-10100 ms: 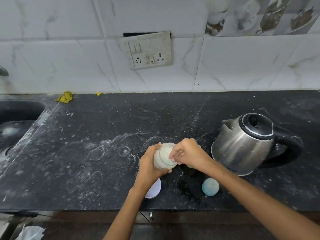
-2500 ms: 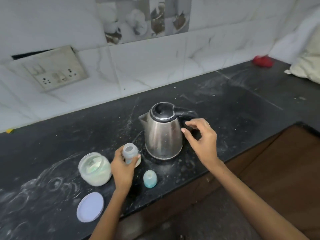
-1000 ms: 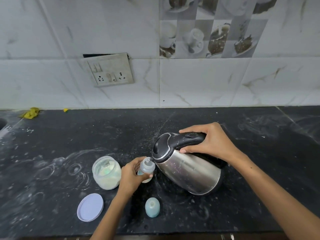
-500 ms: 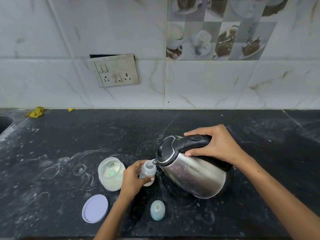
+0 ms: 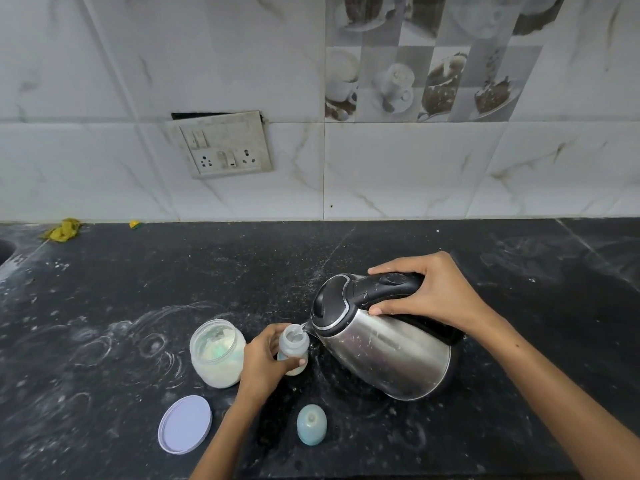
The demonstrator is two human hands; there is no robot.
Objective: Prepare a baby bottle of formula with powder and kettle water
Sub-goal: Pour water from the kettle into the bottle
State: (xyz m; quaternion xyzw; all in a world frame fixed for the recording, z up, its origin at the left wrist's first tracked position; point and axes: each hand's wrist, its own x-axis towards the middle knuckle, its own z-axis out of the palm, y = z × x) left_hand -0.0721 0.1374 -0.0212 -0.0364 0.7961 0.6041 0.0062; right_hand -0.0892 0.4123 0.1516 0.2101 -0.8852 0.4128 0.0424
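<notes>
Steel-bodied and tipped toward the left, the kettle (image 5: 384, 344) hangs from the right hand (image 5: 433, 292), whose fingers wrap its black handle from above with the thumb pressed underneath. Its spout meets the open mouth of the small translucent baby bottle (image 5: 293, 348), which the left hand (image 5: 265, 362) grips around the body, fingers curled, upright on the dusty black counter (image 5: 138, 289). That palm hides the bottle's left side, and its fill level is hard to read. Just left of the hand stands a round glass powder jar (image 5: 216, 355); nearer the wrist lie its flat lilac lid (image 5: 185, 424) and a domed teal cap (image 5: 311, 424).
</notes>
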